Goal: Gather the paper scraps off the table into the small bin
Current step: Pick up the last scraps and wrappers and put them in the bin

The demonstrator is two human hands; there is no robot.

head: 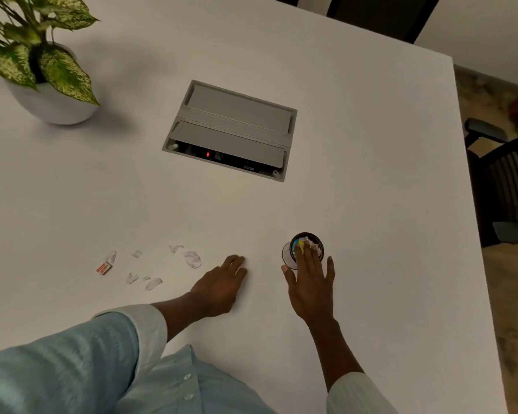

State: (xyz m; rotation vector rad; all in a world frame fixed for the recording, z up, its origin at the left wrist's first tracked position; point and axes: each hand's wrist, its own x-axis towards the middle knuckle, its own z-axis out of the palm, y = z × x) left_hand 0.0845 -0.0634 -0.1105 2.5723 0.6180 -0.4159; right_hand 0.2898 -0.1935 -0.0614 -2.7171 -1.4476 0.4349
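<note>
The paper scraps (162, 265) lie loose on the white table (356, 189), toward its near edge and left of both hands. The small bin (304, 249) stands nearer the right edge, with crumpled paper inside. The right hand (310, 282) hovers with spread fingers over its rim. The left hand (222, 289) rests curled, knuckles up, between scraps and bin; I cannot tell if it holds something.

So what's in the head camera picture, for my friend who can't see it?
A person's right hand reaches over a small bin of crumpled paper while the left hand rests on a white table. Torn paper scraps lie left; a potted plant stands far left.
</note>
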